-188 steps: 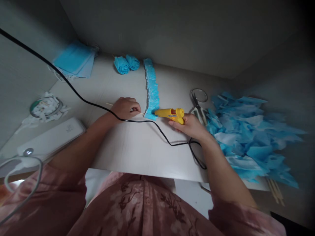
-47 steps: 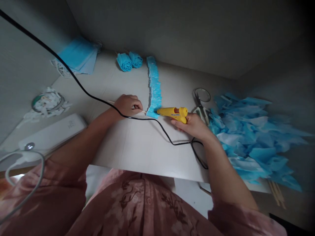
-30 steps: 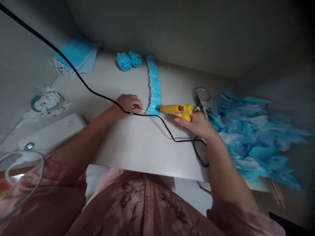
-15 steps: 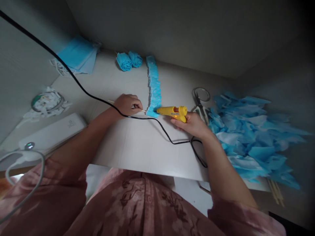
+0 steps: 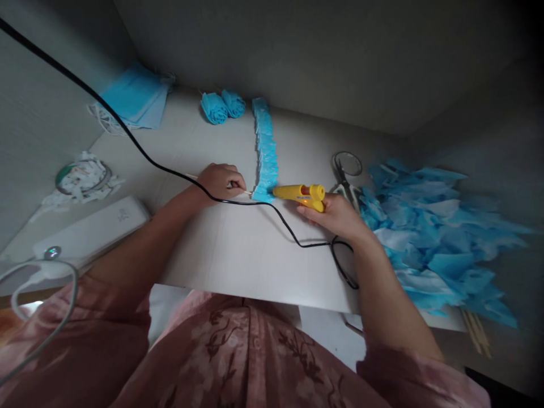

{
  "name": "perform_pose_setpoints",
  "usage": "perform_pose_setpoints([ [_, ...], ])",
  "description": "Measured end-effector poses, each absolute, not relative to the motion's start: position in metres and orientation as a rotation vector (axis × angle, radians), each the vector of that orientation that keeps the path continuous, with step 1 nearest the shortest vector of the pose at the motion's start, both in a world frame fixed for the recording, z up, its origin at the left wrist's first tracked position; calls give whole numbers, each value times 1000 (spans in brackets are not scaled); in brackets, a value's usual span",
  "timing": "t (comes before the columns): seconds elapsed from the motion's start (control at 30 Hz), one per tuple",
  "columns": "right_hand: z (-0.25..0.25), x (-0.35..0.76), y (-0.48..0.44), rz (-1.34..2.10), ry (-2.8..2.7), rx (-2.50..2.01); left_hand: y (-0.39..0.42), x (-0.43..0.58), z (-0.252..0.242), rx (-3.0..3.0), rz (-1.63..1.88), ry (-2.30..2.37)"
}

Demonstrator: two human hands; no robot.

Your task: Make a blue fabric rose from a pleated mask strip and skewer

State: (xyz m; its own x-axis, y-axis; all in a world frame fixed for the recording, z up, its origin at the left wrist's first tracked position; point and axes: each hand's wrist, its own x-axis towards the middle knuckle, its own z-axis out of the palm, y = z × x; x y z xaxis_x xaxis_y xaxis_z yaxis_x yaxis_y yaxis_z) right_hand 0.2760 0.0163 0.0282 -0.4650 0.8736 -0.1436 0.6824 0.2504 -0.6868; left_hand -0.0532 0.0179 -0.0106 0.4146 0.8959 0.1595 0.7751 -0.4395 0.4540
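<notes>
My right hand [image 5: 335, 214] grips a yellow glue gun [image 5: 300, 194], nozzle pointing left at the near end of a long blue ruffled strip [image 5: 265, 151] lying on the white table [image 5: 238, 249]. My left hand [image 5: 220, 181] is closed in a pinch on a thin wooden stick [image 5: 245, 192], whose tip meets the strip's near end. The gun's black cord [image 5: 170, 170] runs across my left wrist and loops by my right wrist.
Two rolled blue flowers [image 5: 222, 106] lie at the back. Folded blue sheets [image 5: 136, 101] sit back left. A heap of blue cut pieces [image 5: 433, 232] fills the right side, with scissors [image 5: 346, 175] beside it. A white device [image 5: 93, 226] and scrap pile [image 5: 80, 178] lie left.
The glue gun lifted slightly away from the strip a second ago, then came back to its near end. My left hand has stayed pinched on the stick.
</notes>
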Motion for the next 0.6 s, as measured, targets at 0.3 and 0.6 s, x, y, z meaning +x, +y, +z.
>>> perform_pose_setpoints([
  [0.3,24,276,15,1015,-2163,-1412,16,-54,-10,2373,547,1452],
  [0.6,18,273,16,1086,-2218,-1400,14,-50,-4,2333,516,1496],
])
